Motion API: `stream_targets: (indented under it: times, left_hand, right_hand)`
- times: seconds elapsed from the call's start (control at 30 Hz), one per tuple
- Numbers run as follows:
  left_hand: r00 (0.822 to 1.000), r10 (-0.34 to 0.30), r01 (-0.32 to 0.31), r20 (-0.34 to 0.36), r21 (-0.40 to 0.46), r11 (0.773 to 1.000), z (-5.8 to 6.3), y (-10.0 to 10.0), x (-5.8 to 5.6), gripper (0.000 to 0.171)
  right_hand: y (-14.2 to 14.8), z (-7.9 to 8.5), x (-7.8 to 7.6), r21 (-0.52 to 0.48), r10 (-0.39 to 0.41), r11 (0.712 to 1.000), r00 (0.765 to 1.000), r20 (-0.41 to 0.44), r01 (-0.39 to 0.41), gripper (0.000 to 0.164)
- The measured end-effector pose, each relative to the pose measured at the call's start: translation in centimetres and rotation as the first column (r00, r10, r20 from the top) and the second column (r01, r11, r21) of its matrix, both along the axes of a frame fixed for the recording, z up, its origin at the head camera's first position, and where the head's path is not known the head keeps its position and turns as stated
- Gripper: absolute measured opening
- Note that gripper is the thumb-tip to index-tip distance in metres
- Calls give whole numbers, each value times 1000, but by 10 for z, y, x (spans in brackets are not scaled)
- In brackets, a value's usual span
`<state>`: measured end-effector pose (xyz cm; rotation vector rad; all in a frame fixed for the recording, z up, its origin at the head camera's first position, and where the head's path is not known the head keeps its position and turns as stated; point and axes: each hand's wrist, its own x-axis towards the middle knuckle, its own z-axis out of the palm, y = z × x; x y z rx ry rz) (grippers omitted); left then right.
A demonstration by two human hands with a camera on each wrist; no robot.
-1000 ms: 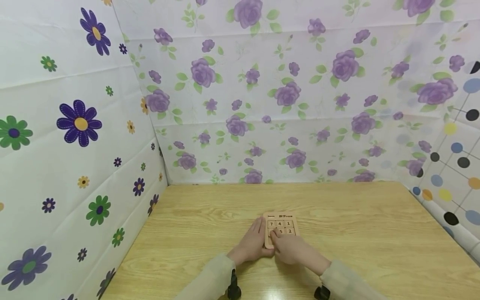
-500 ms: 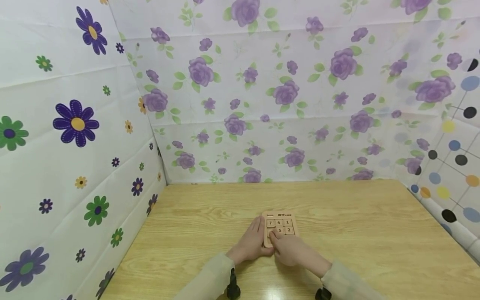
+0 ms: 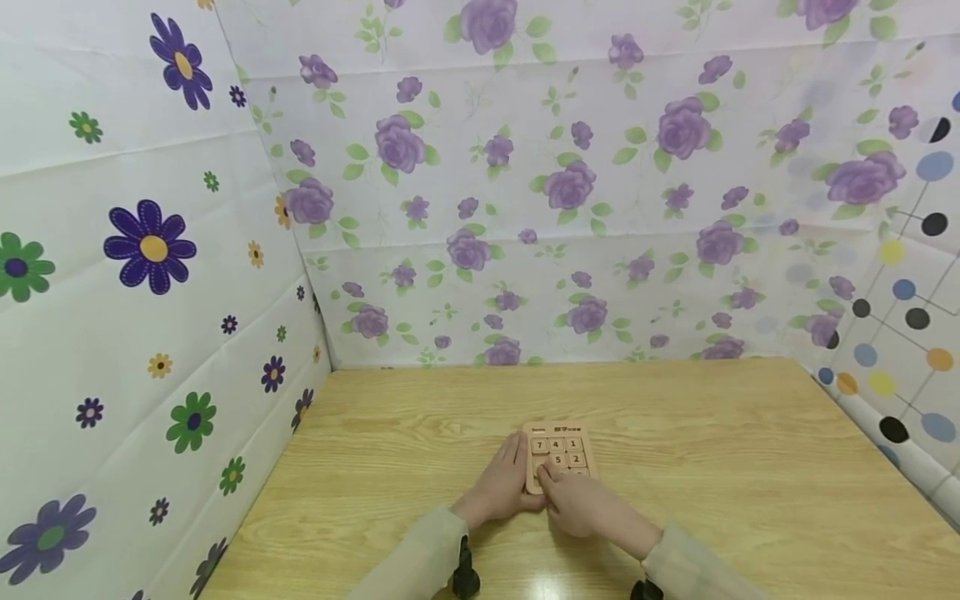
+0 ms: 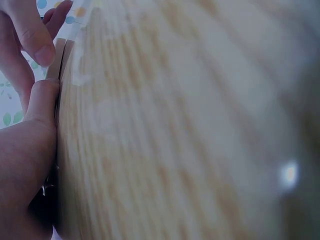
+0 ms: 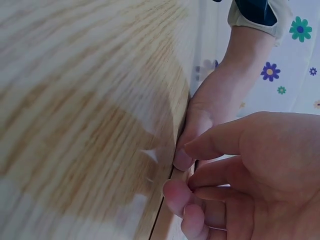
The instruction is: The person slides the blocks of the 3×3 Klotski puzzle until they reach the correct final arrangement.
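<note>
A flat wooden number slide puzzle (image 3: 557, 429) lies on the table. Tiles with 7, 4, 1, 5 and 2 show; my right hand covers much of its lower part. My left hand (image 3: 502, 480) holds the puzzle's near left corner, fingers along the left side and thumb at the near edge. My right hand (image 3: 579, 501) reaches over from the right, its extended fingertips pressing in the left column below the 7. In the right wrist view, the left thumb (image 5: 184, 159) rests against the puzzle's edge. The left wrist view shows the puzzle's side (image 4: 62, 56) edge-on.
The wood-grain table (image 3: 420, 417) extends around the puzzle. Floral cloth (image 3: 517, 192) hangs behind it, a daisy-patterned cloth (image 3: 112, 333) at the left and a dotted one (image 3: 915, 350) at the right. Dark wrist devices (image 3: 465, 575) sit under the sleeves.
My right fingertips have slid slightly toward me in the left column, uncovering more beside the 5. The left hand keeps its place on the puzzle. The head view has shifted a little.
</note>
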<state>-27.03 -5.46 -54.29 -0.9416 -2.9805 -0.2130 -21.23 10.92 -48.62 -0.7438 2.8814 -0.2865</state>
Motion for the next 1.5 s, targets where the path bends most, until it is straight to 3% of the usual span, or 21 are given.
stream_targets:
  times: [0.73,1.5]
  left_hand:
    - [1000,0,0,-12,-17,1000,2,0,-1,111]
    - [1000,4,-4,10,6,1000,2,0,1,109]
  right_hand:
    - [1,-3,1,62,27,998,999,-24,-25,49]
    - [4,12,1,50,77,996,996,45,-80,47]
